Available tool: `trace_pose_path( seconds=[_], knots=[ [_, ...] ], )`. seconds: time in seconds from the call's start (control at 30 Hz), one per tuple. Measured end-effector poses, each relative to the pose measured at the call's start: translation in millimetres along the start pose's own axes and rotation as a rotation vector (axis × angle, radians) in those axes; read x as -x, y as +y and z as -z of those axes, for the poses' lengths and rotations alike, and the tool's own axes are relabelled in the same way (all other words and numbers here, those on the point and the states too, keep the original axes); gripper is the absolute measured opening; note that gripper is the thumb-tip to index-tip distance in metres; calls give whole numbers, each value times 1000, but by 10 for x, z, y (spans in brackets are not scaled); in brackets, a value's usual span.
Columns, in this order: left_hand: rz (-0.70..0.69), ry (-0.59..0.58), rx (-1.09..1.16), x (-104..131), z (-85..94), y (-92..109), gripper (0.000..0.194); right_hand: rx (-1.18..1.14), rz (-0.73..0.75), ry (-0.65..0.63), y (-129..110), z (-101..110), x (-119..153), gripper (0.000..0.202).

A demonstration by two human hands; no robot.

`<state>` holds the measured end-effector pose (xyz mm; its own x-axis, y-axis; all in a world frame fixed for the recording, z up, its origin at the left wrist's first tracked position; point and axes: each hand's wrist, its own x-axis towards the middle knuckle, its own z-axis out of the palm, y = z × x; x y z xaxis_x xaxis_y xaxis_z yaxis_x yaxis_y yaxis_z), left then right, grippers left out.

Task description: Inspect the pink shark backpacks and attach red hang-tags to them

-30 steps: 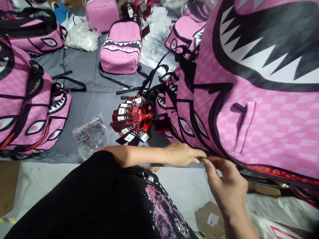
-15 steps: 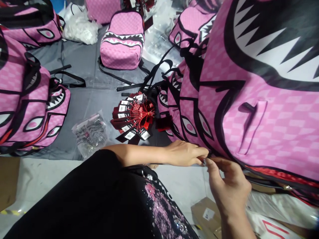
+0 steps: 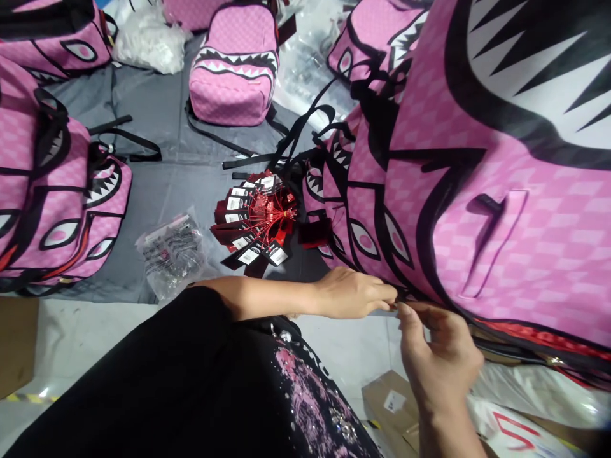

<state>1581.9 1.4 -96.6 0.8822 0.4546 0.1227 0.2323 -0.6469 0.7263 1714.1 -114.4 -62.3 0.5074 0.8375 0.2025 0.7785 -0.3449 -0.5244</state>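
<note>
A large pink checkered backpack [image 3: 548, 235] with a shark-mouth print fills the right side. My left hand [image 3: 356, 292] reaches across to its lower left edge, fingers bent and pressed together. Facing it, my right hand [image 3: 442, 340] pinches at the same spot, thumb against fingers. The fingertips of both hands meet; what they hold is too small and hidden to name. Left of the backpack, a fanned bundle of red and black tags [image 3: 260, 219] with white labels lies on the grey-covered table [image 3: 153, 184]. A dark red tag [image 3: 315, 233] hangs beside the smaller bags.
More pink backpacks stand at the left [image 3: 62, 197] and back centre [image 3: 233, 70]. A clear plastic bag [image 3: 174, 254] lies near the front edge. Cardboard boxes [image 3: 391, 404] and white plastic packages [image 3: 520, 420] sit below at the right.
The view has shifted slightly, so the backpacks and tags appear a little displaced. Both hands remain together at the backpack's edge, with only slight finger movement.
</note>
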Motion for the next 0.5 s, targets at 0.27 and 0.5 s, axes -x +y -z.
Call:
trace_pose_path(
  seconds=[0.27,0.5],
  knots=[
    [194,428,219,90,34,-417,29,117,139,16,76,28,64,26],
    [671,644,192,-325,26,-1260,25,453,315,-95,300,15,251,22]
  ],
)
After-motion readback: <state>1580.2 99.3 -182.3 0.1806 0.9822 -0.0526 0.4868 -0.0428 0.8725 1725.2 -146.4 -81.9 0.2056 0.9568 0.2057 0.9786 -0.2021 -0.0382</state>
